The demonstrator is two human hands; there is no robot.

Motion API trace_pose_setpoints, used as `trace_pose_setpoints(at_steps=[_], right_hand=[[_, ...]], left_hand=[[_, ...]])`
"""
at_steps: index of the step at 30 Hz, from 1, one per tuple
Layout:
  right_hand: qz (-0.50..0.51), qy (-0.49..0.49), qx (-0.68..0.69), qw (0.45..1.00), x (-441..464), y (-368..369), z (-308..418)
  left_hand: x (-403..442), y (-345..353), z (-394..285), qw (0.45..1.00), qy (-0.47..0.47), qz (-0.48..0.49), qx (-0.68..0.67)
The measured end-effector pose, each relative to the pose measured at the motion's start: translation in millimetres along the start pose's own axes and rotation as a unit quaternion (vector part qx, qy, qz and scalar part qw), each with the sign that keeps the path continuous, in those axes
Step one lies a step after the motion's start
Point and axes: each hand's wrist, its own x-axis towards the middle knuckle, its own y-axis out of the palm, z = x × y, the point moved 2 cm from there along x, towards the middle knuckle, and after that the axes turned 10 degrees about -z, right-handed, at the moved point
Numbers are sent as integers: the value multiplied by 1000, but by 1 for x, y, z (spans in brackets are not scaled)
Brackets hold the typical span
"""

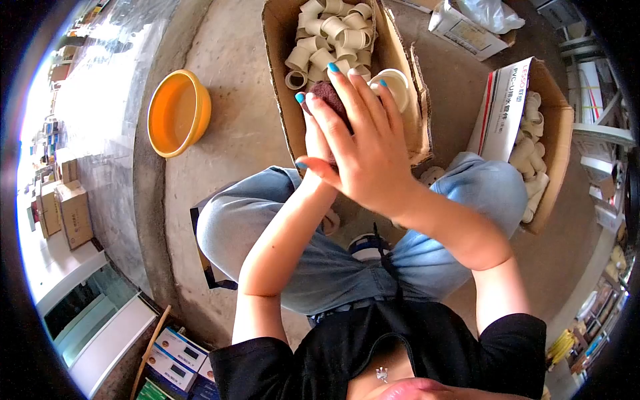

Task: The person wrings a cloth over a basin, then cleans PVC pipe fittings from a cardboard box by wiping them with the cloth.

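My left hand (316,140) is closed on a dark brown cloth (325,92), most of its fingers hidden behind my right hand. Crossing over it, my right hand (370,143) has its fingers stretched and spread, resting against the cloth and the left hand. Just past the right fingertips is a large cream pipe fitting (401,90), its round rim showing; whether a hand touches it cannot be made out. Both hands are above the near end of an open cardboard box (279,73), which holds many cream PVC elbow fittings (333,28).
An orange plastic basin (202,113) stands on the concrete floor at left. To the right, another cardboard box (555,143) holds more pipe fittings (530,150). A white box with a plastic bag (490,15) lies beyond. Shelves line the right edge; cartons (73,213) are at far left.
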Motion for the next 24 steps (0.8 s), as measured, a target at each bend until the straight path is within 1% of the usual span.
trace_pose_setpoints(at_steps=[3, 6, 9, 10, 14, 15, 17, 18, 19, 21, 22, 23, 24], right_hand=[[12, 74, 18, 997, -6, 2, 8], [5, 103, 90, 991, -4, 1, 1], [-23, 70, 171, 982, -1, 4, -10], [-40, 77, 201, 976, 4, 1, -10], [-42, 97, 353, 930, 12, -3, -33], [-42, 136, 389, 910, 11, -4, -40], [-81, 213, 450, 864, 7, 2, -46], [-79, 192, 415, 886, 6, 2, -46], [-79, 188, 408, 890, 6, 2, -45], [-82, 184, 394, 897, 4, 2, -41], [-90, 170, 387, 902, 4, 1, -38], [-98, 154, 380, 907, 5, 1, -34], [-107, 137, 373, 912, 5, 0, -31]], left_hand=[[-8, 15, -3, 999, 25, -30, 18], [-12, 25, -4, 996, 52, -53, 48], [-13, 30, -5, 994, 61, -70, 53], [-13, 31, -6, 994, 58, -75, 48], [-17, 34, -18, 996, 35, -74, 20], [-17, 33, -21, 998, 23, -47, 22], [-22, 38, -24, 998, -31, -60, -8], [-22, 37, -26, 998, -51, -43, -25], [-20, 34, -26, 994, -82, 24, -75], [-18, 28, -28, 963, -143, 155, -171], [-19, 29, -27, 988, -88, 92, -93], [-23, 33, -26, 999, -31, 29, -15], [-26, 36, -27, 997, 27, -35, 64]])
